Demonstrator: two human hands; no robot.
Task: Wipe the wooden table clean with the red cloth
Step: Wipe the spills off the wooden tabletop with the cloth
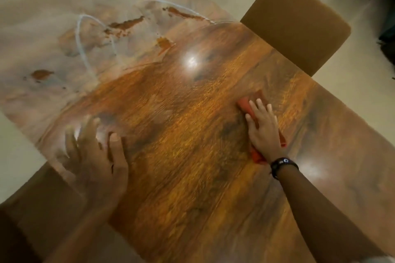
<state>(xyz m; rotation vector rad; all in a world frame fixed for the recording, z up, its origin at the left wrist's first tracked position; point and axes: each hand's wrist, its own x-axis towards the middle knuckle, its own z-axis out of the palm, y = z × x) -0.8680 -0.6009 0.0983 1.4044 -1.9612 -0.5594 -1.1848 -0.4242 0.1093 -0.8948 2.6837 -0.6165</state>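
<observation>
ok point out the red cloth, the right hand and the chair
red cloth (pixel 243 105): head view, its uncovered far corner
right hand (pixel 264 132): head view, back of the hand
chair (pixel 299 25): head view, middle of the backrest

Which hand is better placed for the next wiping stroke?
Right. The right hand lies flat on the red cloth, pressing it onto the wooden table; the left hand holds no cloth.

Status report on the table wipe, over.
Right hand flat, pressing red cloth on wooden table. Left hand open, fingers spread, near left edge, blurred. Whitish film covers table's far left. Nothing in cloth's path.
</observation>
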